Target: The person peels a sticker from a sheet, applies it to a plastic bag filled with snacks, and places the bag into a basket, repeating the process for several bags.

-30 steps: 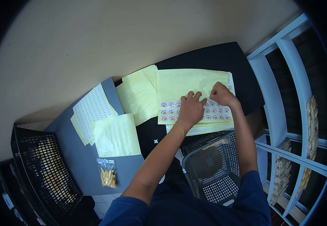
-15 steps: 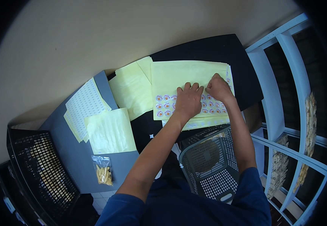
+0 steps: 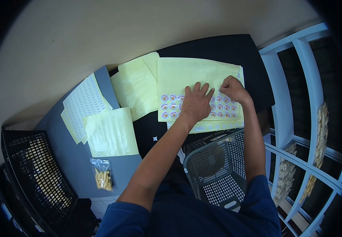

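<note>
A yellow sticker sheet (image 3: 186, 77) with rows of small round stickers lies on a black table (image 3: 226, 51). My left hand (image 3: 196, 103) presses flat on the sheet, fingers spread over the sticker rows. My right hand (image 3: 233, 89) is at the sheet's right side, fingers curled and pinching at a sticker among the rows; what it grips is too small to see. More sheets lie stacked under this one.
Bare yellow backing sheets (image 3: 133, 89) lie to the left. A grey board (image 3: 72, 158) carries a white dotted sheet (image 3: 83, 103), a yellow sheet (image 3: 110, 132) and a small bag of yellow snacks (image 3: 102, 178). A black crate (image 3: 37, 177) stands left, a grey basket (image 3: 214, 166) near my lap, a white rack (image 3: 293, 98) right.
The view shifted slightly. My left hand spread its fingers wider on the sheet; my right hand stayed pinching at the sticker rows on the right.
</note>
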